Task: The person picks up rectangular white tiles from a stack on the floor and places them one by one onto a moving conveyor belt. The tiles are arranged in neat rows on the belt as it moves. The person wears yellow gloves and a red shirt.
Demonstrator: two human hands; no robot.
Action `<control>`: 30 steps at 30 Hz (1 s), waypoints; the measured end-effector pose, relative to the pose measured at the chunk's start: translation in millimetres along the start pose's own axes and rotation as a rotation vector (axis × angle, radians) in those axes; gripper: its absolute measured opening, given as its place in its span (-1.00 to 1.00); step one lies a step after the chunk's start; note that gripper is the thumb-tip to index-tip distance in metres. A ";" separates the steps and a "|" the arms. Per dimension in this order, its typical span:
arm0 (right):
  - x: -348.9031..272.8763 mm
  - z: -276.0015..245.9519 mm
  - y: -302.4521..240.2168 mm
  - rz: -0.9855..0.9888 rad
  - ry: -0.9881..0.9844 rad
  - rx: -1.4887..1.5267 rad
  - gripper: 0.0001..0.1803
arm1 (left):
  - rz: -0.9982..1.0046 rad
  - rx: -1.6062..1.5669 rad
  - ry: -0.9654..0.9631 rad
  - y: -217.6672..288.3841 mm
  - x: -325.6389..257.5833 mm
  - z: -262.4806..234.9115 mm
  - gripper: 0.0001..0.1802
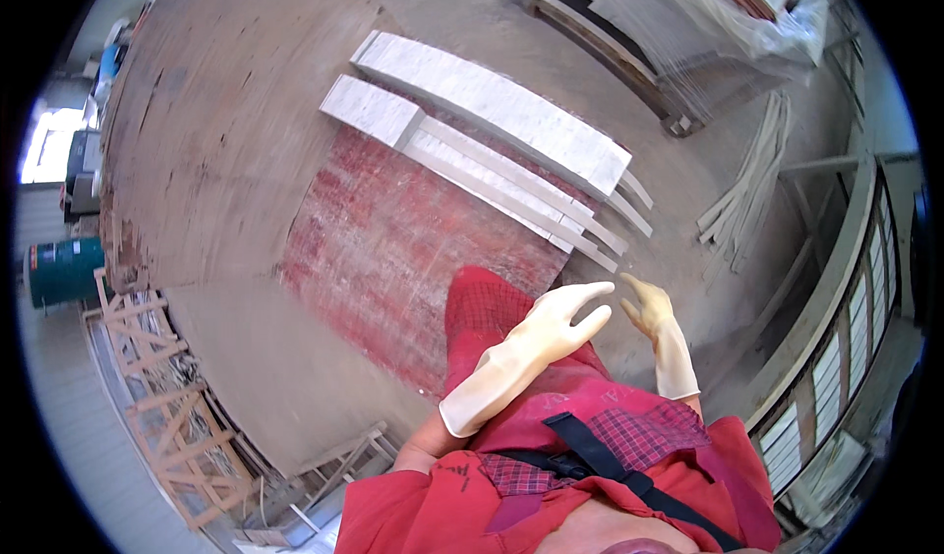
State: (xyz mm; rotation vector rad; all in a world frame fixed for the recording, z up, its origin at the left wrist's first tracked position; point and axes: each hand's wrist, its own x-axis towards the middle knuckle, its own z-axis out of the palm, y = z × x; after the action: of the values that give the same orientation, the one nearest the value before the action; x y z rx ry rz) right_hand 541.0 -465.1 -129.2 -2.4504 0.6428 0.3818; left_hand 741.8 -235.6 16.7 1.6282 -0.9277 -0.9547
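A cream rubber glove covers my left hand point(568, 316), which hangs in front of my body with its thumb and fingers apart and nothing in it. My right hand point(650, 308), gloved alike, faces it across a small gap, also open and bare of any load. Nearest to both are the ends of thin pale strips point(598, 251) that stick out of a stack of white boards. One long white stack point(492, 107) lies at the back; a shorter white block point(372, 114) sits at the left end of the nearer row, where strips rest on a lower white layer.
Under the stacks lies a worn red board point(383, 249). Loose pale strips point(752, 175) are heaped on the floor at right. A pallet point(590, 38) with plastic wrap stands at far right. Wooden frames point(192, 446) and a green drum point(65, 271) are at left; a railing point(836, 328) curves along the right.
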 end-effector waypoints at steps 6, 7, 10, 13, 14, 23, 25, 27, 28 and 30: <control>70.1 7.4 -51.6 -0.231 -0.167 -0.023 -0.30 | -0.190 -0.018 0.067 -44.4 -6.4 -42.2 -0.43; 81.1 10.8 -57.8 -0.237 -0.187 -0.021 -0.29 | -0.214 -0.034 0.088 -59.9 -5.3 -50.0 -0.42; 118.1 17.1 -78.5 -0.224 -0.258 -0.030 -0.26 | -0.270 -0.099 0.115 -105.4 7.3 -77.2 -0.40; 165.7 29.0 -99.7 -0.187 -0.248 -0.016 -0.24 | -0.334 -0.066 0.094 -144.3 27.0 -111.3 -0.40; 186.4 35.3 -108.1 -0.176 -0.239 -0.002 -0.23 | -0.336 -0.017 0.085 -162.6 36.1 -125.5 -0.40; 467.6 114.9 -226.4 -0.281 -0.032 0.115 -0.02 | -0.523 0.242 -0.049 -294.7 122.6 -235.7 -0.50; 537.0 135.7 -252.0 -0.320 0.057 0.114 0.05 | -0.493 0.193 0.027 -300.7 131.5 -260.8 -0.54; 596.2 150.1 -284.3 -0.349 0.127 0.044 0.11 | -0.482 0.197 0.083 -309.6 134.8 -283.9 -0.56; 622.7 155.9 -304.4 -0.349 0.139 -0.004 0.13 | -0.399 0.188 0.208 -319.0 136.7 -277.8 -0.60; 669.5 164.2 -333.7 -0.365 0.118 -0.076 0.15 | -0.465 0.243 0.109 -321.4 146.3 -288.5 -0.62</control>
State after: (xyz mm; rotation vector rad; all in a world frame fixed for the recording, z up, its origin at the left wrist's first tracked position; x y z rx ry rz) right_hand 1259.7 -367.7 -375.3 -2.6083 0.2198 0.1182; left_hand 1102.0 -194.0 -259.8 2.1387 -0.6170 -1.0783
